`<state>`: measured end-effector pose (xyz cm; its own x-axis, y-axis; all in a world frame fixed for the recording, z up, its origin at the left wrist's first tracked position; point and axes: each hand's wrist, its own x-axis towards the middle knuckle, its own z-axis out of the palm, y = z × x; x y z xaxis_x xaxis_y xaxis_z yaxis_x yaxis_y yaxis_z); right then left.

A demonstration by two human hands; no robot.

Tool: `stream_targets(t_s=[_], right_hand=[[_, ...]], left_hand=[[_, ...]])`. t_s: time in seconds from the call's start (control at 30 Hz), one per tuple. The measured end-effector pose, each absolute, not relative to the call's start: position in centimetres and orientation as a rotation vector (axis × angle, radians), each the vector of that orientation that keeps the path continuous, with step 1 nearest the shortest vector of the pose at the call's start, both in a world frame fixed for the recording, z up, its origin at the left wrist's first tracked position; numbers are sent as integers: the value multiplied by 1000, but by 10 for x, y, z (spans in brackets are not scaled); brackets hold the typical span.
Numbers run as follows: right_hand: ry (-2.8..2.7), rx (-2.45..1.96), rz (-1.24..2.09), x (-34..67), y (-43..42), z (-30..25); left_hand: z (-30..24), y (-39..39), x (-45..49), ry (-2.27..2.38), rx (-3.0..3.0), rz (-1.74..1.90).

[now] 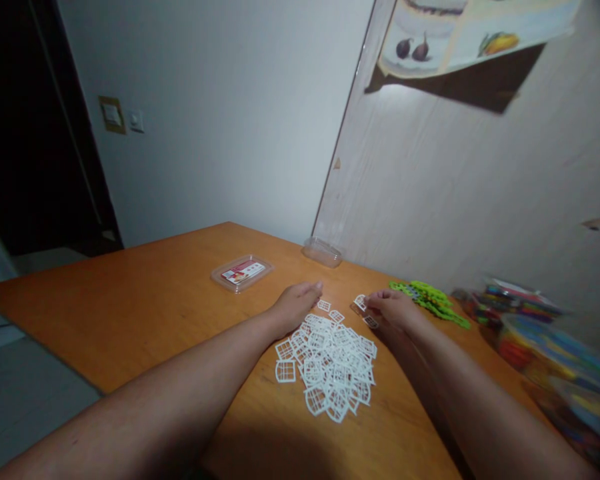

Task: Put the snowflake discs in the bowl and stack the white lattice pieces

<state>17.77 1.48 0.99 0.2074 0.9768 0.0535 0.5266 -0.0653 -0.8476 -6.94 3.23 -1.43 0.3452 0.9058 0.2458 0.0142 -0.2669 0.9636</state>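
Clear labelled container [243, 272] beyond my left hand [296, 305], off to its left. That hand: fingers loosely curled, cannot tell if holding anything. Pile of white lattice pieces [336, 363] nearer me, between my forearms. Single white piece [359, 301] pinched in my right hand's [393, 307] fingertips. Green pieces [433, 301] just right of it.

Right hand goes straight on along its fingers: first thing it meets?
Probably the left hand, roughly in line with the right hand's fingers; relative heights are unclear, so it might pass over.
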Motion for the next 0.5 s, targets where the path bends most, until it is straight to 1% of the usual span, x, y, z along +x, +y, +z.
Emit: stream_targets(t_s=[0.2, 0.5], right_hand=[[-1271, -1679, 886, 200, -12, 1], [-1232, -1724, 843, 203, -8, -10]], left_hand=[[-15, 31, -69, 842, 1567, 1104], [-13, 30, -70, 863, 1542, 1123]])
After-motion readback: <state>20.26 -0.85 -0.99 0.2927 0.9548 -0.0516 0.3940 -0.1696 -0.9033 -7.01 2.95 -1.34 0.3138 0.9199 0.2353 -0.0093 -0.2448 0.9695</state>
